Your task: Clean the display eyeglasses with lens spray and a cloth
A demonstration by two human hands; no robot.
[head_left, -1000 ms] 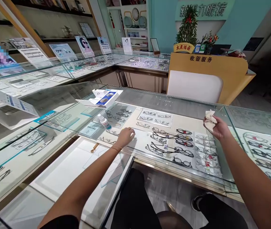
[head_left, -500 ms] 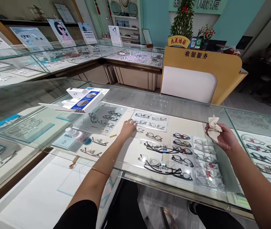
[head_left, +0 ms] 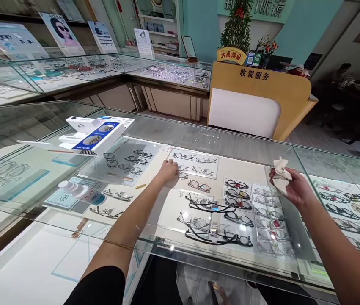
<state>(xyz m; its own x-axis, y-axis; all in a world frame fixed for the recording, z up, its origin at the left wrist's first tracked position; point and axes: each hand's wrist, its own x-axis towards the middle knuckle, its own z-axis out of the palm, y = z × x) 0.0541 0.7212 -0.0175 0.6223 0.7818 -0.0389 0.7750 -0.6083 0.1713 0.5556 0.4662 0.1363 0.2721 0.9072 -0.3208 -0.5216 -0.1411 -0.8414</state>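
Observation:
My left hand [head_left: 168, 171] is closed, with its fingers curled down at the glass counter top, beside a white card with several pairs of glasses [head_left: 202, 160]. Whether anything is in its fingers is hidden. At the right, my right hand [head_left: 294, 189] holds a crumpled whitish cloth [head_left: 281, 174] above the glass. Between the hands, several dark-framed glasses [head_left: 210, 207] lie under or on the glass. Rows of clear-wrapped glasses [head_left: 270, 212] are left of my right forearm.
A blue and white box [head_left: 99, 136] and a white bottle [head_left: 81, 192] stand or lie on the counter at the left. A yellow cashier desk [head_left: 294, 87] with a plant [head_left: 237, 29] is beyond. Glass display cases line the left and back.
The view has shifted, so the box and bottle appear farther left. My left hand stays near the card with its fingers curled. The cloth is still in my right hand.

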